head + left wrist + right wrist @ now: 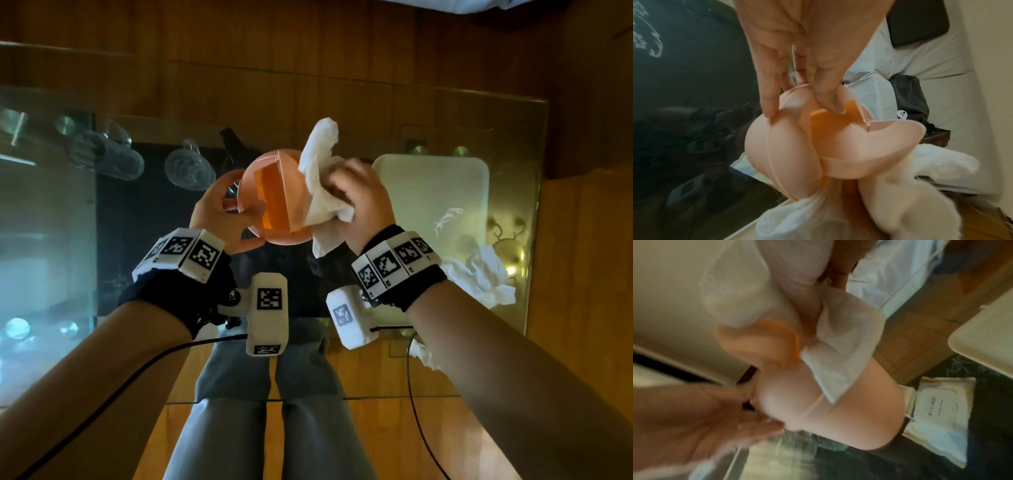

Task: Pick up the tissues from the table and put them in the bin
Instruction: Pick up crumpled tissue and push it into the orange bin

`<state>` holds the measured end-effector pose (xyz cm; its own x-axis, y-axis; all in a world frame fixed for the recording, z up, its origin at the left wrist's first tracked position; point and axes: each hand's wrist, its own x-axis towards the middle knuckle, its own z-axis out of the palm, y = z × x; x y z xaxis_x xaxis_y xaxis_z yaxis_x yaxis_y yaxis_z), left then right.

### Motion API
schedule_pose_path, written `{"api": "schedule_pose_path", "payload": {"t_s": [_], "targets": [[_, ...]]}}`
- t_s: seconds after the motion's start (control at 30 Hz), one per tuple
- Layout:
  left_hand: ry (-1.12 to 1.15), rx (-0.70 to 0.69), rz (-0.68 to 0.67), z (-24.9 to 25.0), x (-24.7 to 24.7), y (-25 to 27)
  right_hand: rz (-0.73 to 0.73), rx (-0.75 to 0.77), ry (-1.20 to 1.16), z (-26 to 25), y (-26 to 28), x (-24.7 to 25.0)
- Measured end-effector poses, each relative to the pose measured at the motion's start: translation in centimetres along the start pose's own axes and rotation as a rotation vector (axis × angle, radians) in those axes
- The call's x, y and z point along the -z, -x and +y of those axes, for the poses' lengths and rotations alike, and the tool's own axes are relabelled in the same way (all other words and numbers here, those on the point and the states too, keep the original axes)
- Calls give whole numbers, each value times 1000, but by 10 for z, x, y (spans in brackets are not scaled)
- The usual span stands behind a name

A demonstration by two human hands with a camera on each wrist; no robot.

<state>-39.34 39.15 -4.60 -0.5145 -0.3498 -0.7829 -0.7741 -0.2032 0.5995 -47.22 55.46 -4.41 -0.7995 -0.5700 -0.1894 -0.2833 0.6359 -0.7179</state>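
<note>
The right hand (359,195) pinched a white tissue (320,178) at the mouth of the small peach bin (270,202), which the left hand (219,212) held off the table (513,113), thumb propping its flap. The drop-in step was under way; next, pushing the tissue through. More crumpled tissues (479,274) waited near the table's right edge.

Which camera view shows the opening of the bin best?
The left wrist view: the bin fills it, flap pushed in by the left hand. The head view shows it smaller; the right wrist view is blurred.
</note>
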Motion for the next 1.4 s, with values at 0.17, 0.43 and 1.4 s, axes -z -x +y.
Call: {"api": "schedule_pose_path", "payload": {"t_s": [0.17, 0.43, 1.4], "targets": [[-37, -24, -22, -2, 3, -3, -281, 186, 209, 14, 7, 10], [-44, -13, -27, -2, 3, -5, -802, 269, 912, 5, -24, -17], [23, 67, -45, 3, 0, -4, -804, 41, 814, -7, -22, -13]]}}
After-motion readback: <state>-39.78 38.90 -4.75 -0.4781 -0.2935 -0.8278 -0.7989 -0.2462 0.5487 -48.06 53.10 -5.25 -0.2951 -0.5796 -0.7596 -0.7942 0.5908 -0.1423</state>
